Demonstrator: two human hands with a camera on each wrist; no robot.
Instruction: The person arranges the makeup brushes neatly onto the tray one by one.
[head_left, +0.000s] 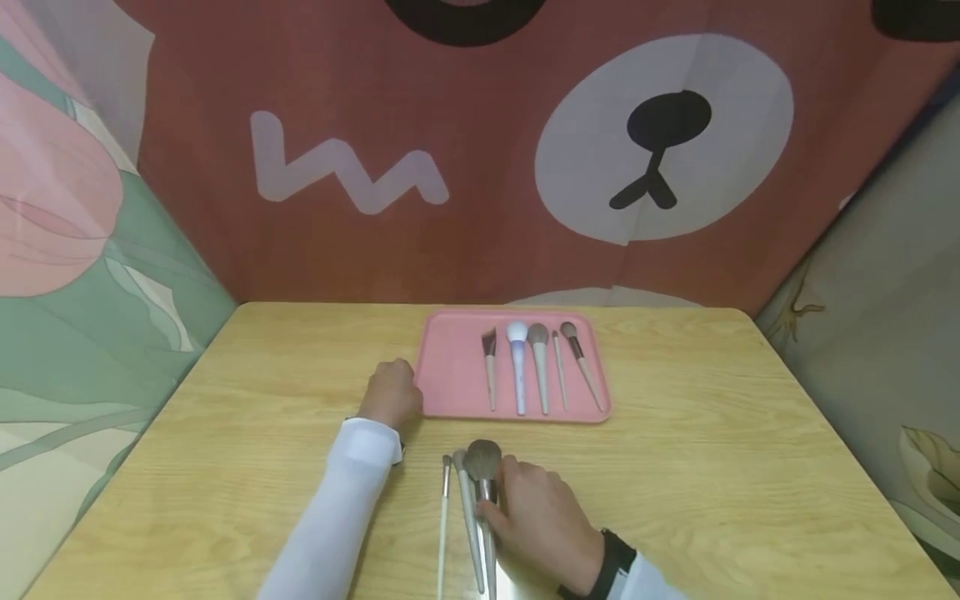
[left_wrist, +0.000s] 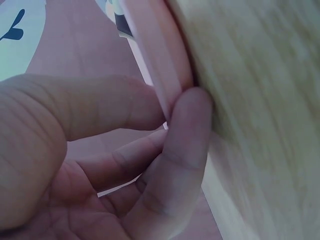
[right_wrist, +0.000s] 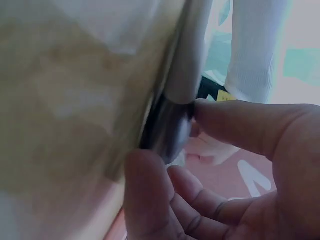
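Observation:
My left hand (head_left: 392,396) is at the near left corner of a pink tray (head_left: 452,367). In the left wrist view, its thumb and a finger pinch the tray's rim (left_wrist: 167,60). Closer to me, my right hand (head_left: 546,515) grips a large, fluffy makeup brush (head_left: 483,461) by its dark metal collar (right_wrist: 170,125), between thumb and fingers. Just left of that brush lie a grey-handled makeup brush (head_left: 467,512) and a thin, pale-handled one (head_left: 443,521). Whether the held brush touches the table cannot be told.
Several makeup brushes lie side by side in the tray's middle and right, among them a white-headed one (head_left: 518,367) and an angled dark one (head_left: 490,367). The wooden table (head_left: 712,450) ends at a cloth backdrop (head_left: 480,258) with a cartoon face.

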